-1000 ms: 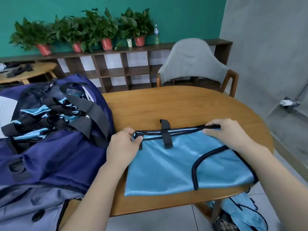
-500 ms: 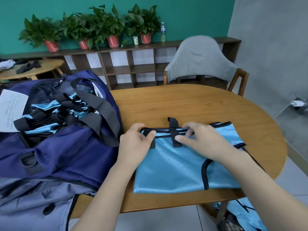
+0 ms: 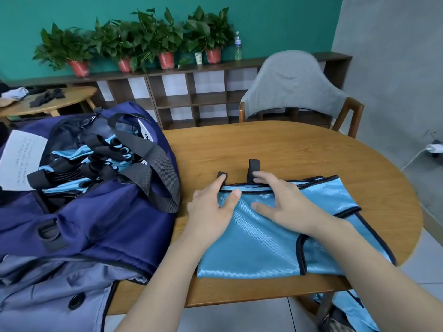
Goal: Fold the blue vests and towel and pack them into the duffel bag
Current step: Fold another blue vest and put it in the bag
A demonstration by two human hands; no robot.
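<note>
Blue vest (image 3: 263, 238) with black trim, folded, flat on the wooden table (image 3: 311, 152), just right of the duffel bag (image 3: 96, 224). Left hand (image 3: 211, 212) on the vest's upper left corner, thumb over the black hem, index finger stretched onto a short black strap tab (image 3: 221, 175); fingers straight, nothing gripped. Right hand (image 3: 285, 202) flat on the top edge, fingers spread and pressing, fingertips against a second black strap loop (image 3: 253, 167). Duffel bag navy, unzipped, on the table's left end; inside, more folded blue cloth with black straps (image 3: 79, 164). White paper sheet (image 3: 21, 159) on the bag's left. Grey chair (image 3: 294, 87) behind the table. More blue fabric (image 3: 357, 310) below the table edge, lower right.
</note>
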